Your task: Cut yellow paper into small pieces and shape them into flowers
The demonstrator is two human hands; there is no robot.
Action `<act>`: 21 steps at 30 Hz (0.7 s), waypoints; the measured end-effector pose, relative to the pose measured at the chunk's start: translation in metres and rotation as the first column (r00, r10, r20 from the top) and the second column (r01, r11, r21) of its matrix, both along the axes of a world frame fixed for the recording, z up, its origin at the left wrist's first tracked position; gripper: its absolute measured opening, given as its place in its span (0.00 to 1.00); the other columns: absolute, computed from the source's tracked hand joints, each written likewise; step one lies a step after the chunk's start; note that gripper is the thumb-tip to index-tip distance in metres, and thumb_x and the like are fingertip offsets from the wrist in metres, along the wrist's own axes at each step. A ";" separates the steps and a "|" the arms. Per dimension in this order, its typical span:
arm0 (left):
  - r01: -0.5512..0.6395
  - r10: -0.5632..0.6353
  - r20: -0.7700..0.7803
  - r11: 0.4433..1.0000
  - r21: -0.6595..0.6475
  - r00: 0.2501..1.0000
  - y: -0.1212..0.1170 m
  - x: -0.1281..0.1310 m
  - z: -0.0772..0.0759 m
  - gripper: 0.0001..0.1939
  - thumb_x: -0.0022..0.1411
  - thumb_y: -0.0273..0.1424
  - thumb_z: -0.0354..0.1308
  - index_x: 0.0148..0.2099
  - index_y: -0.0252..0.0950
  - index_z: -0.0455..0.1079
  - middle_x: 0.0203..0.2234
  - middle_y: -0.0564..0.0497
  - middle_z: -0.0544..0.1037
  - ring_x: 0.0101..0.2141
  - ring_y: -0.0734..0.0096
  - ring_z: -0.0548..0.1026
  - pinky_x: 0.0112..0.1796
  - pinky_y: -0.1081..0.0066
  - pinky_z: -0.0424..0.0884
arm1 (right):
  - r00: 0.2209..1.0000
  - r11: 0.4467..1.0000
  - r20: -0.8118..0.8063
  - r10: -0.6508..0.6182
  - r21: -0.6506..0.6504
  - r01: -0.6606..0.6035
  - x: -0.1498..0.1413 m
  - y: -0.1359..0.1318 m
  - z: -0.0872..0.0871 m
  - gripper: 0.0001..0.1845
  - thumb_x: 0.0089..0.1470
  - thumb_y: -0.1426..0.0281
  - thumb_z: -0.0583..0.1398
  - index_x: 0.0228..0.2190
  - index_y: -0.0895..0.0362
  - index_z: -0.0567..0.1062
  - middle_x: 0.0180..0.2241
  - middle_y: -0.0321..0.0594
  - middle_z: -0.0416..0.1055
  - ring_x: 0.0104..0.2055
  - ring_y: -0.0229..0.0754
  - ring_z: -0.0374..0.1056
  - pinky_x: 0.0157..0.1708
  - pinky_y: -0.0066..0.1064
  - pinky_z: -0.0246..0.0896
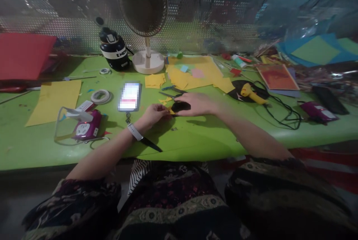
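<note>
My left hand [155,116] is closed in a pinch at a small yellow paper piece [171,110]. Close to its right, my right hand [197,104] curls around a black object [182,106], mostly covered by the fingers, so its kind is unclear. The fingertips of both hands nearly meet over the paper. Just beyond them, a pair of scissors [167,94] points left, partly hidden by the right hand. Small yellow paper scraps [165,100] lie beside the blades.
Left of my hands are a lit phone [129,97], tape roll [100,96] and purple power socket [87,125]. Behind stand a fan [147,61] and dark bottle [114,50]. Yellow sheets [205,66] lie ahead. Rightward, a yellow glue gun [253,93] trails its black cord [275,115].
</note>
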State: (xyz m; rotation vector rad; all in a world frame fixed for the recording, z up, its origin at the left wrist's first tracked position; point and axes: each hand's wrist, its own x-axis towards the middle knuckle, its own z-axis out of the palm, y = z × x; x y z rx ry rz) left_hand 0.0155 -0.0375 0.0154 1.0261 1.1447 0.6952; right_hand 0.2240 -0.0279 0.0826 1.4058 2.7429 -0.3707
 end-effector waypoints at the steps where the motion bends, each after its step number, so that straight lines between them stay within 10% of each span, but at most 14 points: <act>1: -0.003 0.003 0.002 1.000 0.002 1.000 -0.001 0.001 0.003 0.07 0.60 0.20 0.61 0.30 0.30 0.68 0.22 0.47 0.79 0.23 0.74 0.78 0.29 0.75 0.73 | 0.999 1.000 -0.045 -0.018 -0.015 0.017 -0.002 0.002 0.002 0.34 0.56 0.46 0.57 0.56 0.55 0.70 0.53 0.50 0.71 0.49 0.53 0.67 0.41 0.37 0.58; 10: -0.078 0.078 -0.031 0.997 -0.022 0.996 -0.004 0.004 0.008 0.08 0.60 0.21 0.61 0.38 0.33 0.65 0.23 0.48 0.79 0.24 0.70 0.79 0.32 0.67 0.76 | 0.953 0.981 -0.245 -0.177 0.039 0.193 -0.052 0.033 -0.014 0.26 0.68 0.57 0.44 0.35 0.59 0.74 0.38 0.46 0.75 0.37 0.43 0.66 0.31 0.31 0.50; 21: -0.106 0.104 -0.067 0.994 -0.019 0.992 -0.005 0.009 0.008 0.11 0.59 0.19 0.62 0.39 0.34 0.63 0.24 0.49 0.78 0.24 0.70 0.78 0.33 0.67 0.76 | 0.956 0.958 -0.124 -0.264 0.081 0.275 -0.070 0.038 -0.035 0.21 0.65 0.63 0.45 0.41 0.61 0.74 0.48 0.55 0.73 0.49 0.53 0.67 0.44 0.39 0.57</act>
